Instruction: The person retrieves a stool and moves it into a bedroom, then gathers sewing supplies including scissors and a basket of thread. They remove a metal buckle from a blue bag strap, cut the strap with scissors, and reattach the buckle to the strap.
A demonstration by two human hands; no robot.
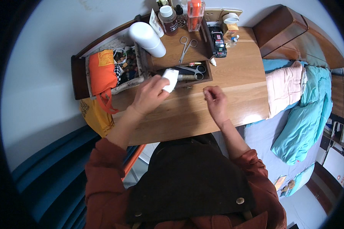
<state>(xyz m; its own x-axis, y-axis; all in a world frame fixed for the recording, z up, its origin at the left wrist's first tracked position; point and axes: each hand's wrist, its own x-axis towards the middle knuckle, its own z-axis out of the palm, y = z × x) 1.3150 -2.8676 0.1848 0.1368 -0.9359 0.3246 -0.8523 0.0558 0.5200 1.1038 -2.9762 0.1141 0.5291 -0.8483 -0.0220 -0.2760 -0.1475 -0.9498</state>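
My left hand (150, 94) grips a small white rounded flat case (171, 79) over the front of a wooden box. In the box's small open drawer (210, 78) lie scissors (199, 71) and other small items. My right hand (216, 102) hovers over the desk to the right, its fingers curled into a pinch; whatever they may hold is too small to make out. Behind my hands, a second pair of silver scissors (185, 50) rests on the box top, beside a leaning white cylindrical bottle (149, 38).
At left, an orange pouch (103, 70) lies on a lined basket (140, 63). A black toy car (218, 44) stands right of the box, near a tiny white bottle (213, 62). The wooden desk (240, 89) borders a bed with turquoise bedding (305, 114).
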